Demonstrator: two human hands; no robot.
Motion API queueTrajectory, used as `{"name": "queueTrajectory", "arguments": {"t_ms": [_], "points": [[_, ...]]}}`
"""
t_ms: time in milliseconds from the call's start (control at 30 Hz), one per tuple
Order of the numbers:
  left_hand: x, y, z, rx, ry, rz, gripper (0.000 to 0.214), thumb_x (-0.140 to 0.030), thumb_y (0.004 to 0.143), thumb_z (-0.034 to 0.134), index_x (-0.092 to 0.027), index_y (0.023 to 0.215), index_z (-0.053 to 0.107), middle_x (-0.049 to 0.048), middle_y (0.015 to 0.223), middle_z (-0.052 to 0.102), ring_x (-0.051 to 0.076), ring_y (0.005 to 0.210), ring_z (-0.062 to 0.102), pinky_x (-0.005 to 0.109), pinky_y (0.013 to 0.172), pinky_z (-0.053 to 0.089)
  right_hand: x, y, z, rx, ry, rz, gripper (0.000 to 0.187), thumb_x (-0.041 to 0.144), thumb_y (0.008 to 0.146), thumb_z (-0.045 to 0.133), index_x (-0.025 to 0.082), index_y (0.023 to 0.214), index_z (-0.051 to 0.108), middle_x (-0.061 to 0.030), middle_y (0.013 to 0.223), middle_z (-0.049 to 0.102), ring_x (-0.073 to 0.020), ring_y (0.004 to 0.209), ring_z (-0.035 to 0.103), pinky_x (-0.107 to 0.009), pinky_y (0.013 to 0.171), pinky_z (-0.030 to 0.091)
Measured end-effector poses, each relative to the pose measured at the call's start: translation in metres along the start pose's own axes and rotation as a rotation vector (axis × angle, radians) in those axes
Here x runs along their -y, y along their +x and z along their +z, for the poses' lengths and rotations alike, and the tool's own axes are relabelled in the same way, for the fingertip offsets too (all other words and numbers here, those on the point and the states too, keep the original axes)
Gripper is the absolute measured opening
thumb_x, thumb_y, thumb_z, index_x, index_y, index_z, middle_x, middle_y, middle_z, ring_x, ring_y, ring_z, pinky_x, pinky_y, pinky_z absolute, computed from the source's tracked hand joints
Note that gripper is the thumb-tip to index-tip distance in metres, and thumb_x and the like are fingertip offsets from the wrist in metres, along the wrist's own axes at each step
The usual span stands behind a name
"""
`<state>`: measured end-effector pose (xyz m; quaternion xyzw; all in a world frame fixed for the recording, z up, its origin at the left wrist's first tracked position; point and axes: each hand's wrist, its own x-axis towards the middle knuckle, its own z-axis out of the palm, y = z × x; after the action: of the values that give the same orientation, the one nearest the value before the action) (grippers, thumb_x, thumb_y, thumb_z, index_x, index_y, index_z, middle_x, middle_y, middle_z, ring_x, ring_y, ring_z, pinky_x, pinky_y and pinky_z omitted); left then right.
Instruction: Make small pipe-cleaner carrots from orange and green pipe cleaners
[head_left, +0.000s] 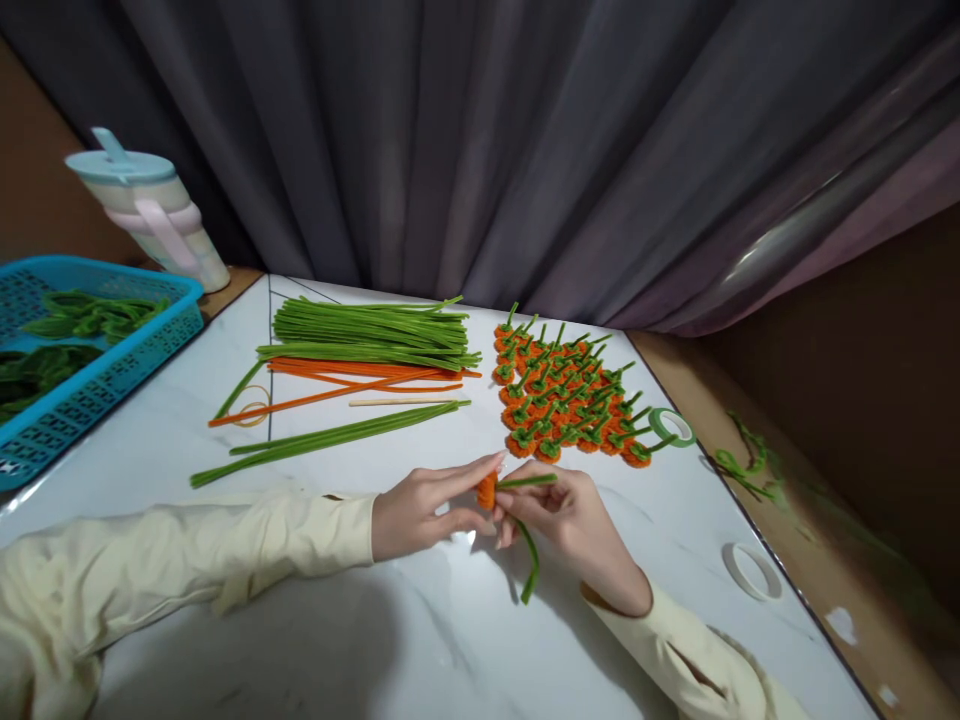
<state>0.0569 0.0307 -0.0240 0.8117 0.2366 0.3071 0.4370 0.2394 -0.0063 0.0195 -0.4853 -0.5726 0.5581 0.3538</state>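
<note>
My left hand [431, 505] and my right hand [574, 520] meet over the white marble table [360, 620]. Together they pinch a small orange pipe-cleaner carrot [487, 490] with a green stem. My left thumb and fingers close on the orange coil. My right hand's fingers close on the green pipe cleaner [531, 560], whose tail curves down toward me. Just beyond lies a heap of several finished orange carrots [570, 400] with green tops.
Bundles of green pipe cleaners [367, 335] and orange pipe cleaners [360, 378] lie at the table's middle back. A blue basket [97, 375] of green pieces sits at left, a lidded cup [154, 205] behind it. Green tape roll [673, 426] and white ring [752, 571] lie at right.
</note>
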Motion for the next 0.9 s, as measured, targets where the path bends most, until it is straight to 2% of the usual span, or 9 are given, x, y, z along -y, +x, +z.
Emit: {"name": "queueTrajectory", "arguments": {"t_ms": [67, 167, 300, 400, 500, 667, 733, 800, 900], "points": [[0.003, -0.003, 0.002, -0.008, 0.064, 0.129, 0.058, -0.021, 0.086, 0.049, -0.021, 0.139, 0.027, 0.0051, 0.135, 0.044, 0.020, 0.119, 0.048, 0.029, 0.101, 0.039, 0.004, 0.002, 0.000, 0.037, 0.167, 0.084, 0.025, 0.037, 0.075, 0.064, 0.015, 0.068, 0.056, -0.0017, 0.057, 0.062, -0.0139, 0.047, 0.058, -0.026, 0.051, 0.049], [0.009, -0.006, 0.005, -0.041, 0.143, 0.250, 0.058, -0.015, 0.090, 0.039, -0.023, 0.142, 0.016, 0.0062, 0.138, 0.041, 0.017, 0.119, 0.048, 0.025, 0.100, 0.040, 0.006, 0.003, 0.001, 0.107, 0.234, 0.101, 0.034, 0.046, 0.074, 0.064, 0.013, 0.067, 0.057, -0.0025, 0.055, 0.061, -0.0139, 0.047, 0.059, -0.026, 0.050, 0.048], [0.013, -0.009, 0.009, 0.034, 0.245, 0.312, 0.063, -0.006, 0.089, 0.030, -0.018, 0.143, -0.001, 0.0148, 0.136, 0.041, 0.019, 0.122, 0.044, 0.026, 0.095, 0.044, 0.003, 0.002, 0.002, 0.162, 0.174, 0.085, 0.032, 0.044, 0.078, 0.060, 0.012, 0.071, 0.057, -0.0027, 0.057, 0.060, -0.0138, 0.047, 0.059, -0.025, 0.049, 0.048], [0.010, -0.008, 0.011, 0.028, 0.274, 0.286, 0.062, -0.007, 0.089, 0.028, -0.018, 0.144, 0.001, 0.0166, 0.116, 0.053, 0.021, 0.108, 0.052, 0.031, 0.088, 0.047, 0.001, 0.001, 0.004, 0.138, 0.020, 0.039, 0.022, 0.035, 0.082, 0.056, 0.014, 0.075, 0.056, -0.0011, 0.058, 0.060, -0.0131, 0.049, 0.059, -0.024, 0.049, 0.047], [0.004, -0.006, 0.010, 0.064, 0.203, 0.165, 0.055, -0.013, 0.091, 0.027, -0.014, 0.143, 0.011, 0.0140, 0.100, 0.056, 0.018, 0.090, 0.055, 0.029, 0.080, 0.048, -0.004, -0.001, 0.004, 0.105, -0.252, -0.105, 0.016, 0.022, 0.085, 0.047, 0.016, 0.073, 0.054, 0.0001, 0.055, 0.058, -0.0119, 0.049, 0.057, -0.022, 0.050, 0.044], [-0.004, 0.000, 0.005, 0.116, -0.033, -0.125, 0.043, -0.028, 0.093, 0.027, -0.014, 0.131, 0.042, 0.0093, 0.091, 0.057, 0.016, 0.082, 0.053, 0.029, 0.080, 0.045, -0.012, -0.003, -0.003, 0.125, -0.721, -0.521, 0.018, 0.007, 0.077, 0.036, 0.017, 0.077, 0.051, -0.0005, 0.059, 0.053, -0.0115, 0.048, 0.045, -0.023, 0.046, 0.034], [-0.004, 0.004, 0.003, 0.155, -0.230, -0.278, 0.042, -0.036, 0.091, 0.034, -0.013, 0.121, 0.053, 0.0070, 0.085, 0.057, 0.015, 0.076, 0.052, 0.030, 0.076, 0.044, -0.014, -0.001, -0.007, 0.176, -0.897, -0.684, 0.022, 0.004, 0.075, 0.033, 0.016, 0.078, 0.052, -0.0018, 0.061, 0.052, -0.0127, 0.048, 0.041, -0.025, 0.045, 0.031], [-0.001, 0.007, 0.002, 0.214, -0.523, -0.434, 0.042, -0.043, 0.086, 0.043, -0.011, 0.110, 0.060, 0.0037, 0.073, 0.056, 0.013, 0.066, 0.050, 0.028, 0.068, 0.044, -0.015, 0.001, -0.010, 0.192, -1.051, -0.833, 0.024, 0.003, 0.077, 0.032, 0.016, 0.077, 0.052, -0.0033, 0.063, 0.053, -0.0140, 0.050, 0.042, -0.026, 0.047, 0.030], [0.004, 0.011, 0.000, 0.247, -0.934, -0.593, 0.039, -0.046, 0.075, 0.061, -0.009, 0.088, 0.064, 0.0016, 0.064, 0.054, 0.009, 0.056, 0.046, 0.025, 0.059, 0.041, -0.016, 0.004, -0.014, 0.143, -1.113, -0.932, 0.025, 0.003, 0.082, 0.031, 0.015, 0.080, 0.053, -0.0049, 0.065, 0.055, -0.0153, 0.054, 0.044, -0.028, 0.050, 0.032]]}}
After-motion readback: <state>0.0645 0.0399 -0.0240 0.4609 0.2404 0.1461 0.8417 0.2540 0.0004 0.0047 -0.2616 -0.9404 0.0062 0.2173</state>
